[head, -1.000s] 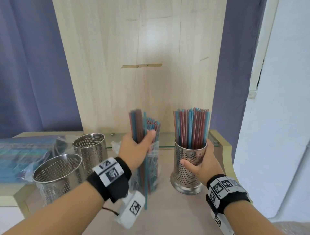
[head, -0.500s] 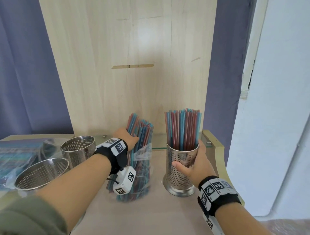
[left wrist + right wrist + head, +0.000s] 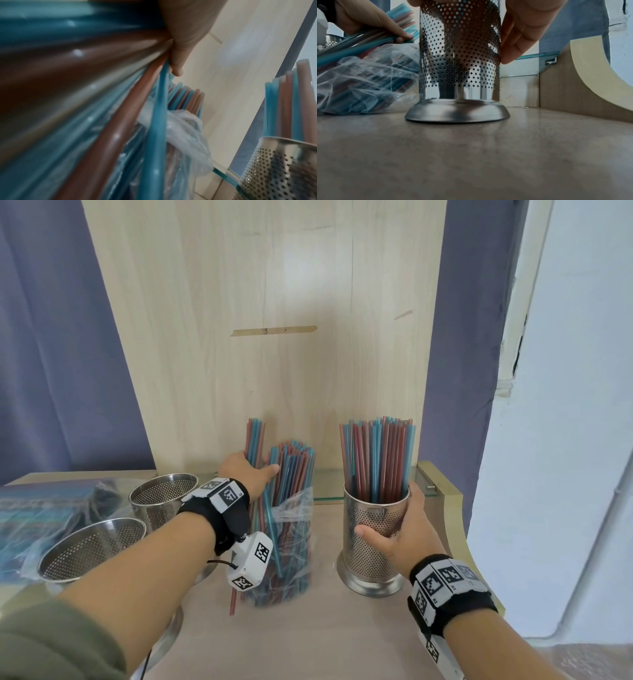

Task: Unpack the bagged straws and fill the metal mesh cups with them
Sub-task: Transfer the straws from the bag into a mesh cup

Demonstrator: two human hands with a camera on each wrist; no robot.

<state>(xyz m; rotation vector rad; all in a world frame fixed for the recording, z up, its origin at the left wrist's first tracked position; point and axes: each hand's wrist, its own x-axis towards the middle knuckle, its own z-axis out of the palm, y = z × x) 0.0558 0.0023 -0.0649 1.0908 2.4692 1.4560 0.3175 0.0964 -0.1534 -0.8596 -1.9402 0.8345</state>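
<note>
My left hand (image 3: 247, 474) gripped a bunch of straws (image 3: 255, 441) in the bag (image 3: 291, 539); my right hand (image 3: 402, 534) clasped the nearly full cup (image 3: 373, 529) on the table (image 3: 325, 638). Next, I judged, lift them across.

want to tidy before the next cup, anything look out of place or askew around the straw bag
One reddish straw pokes out below the clear bag onto the table. The left hand grips a few straws raised above the rest.
</note>
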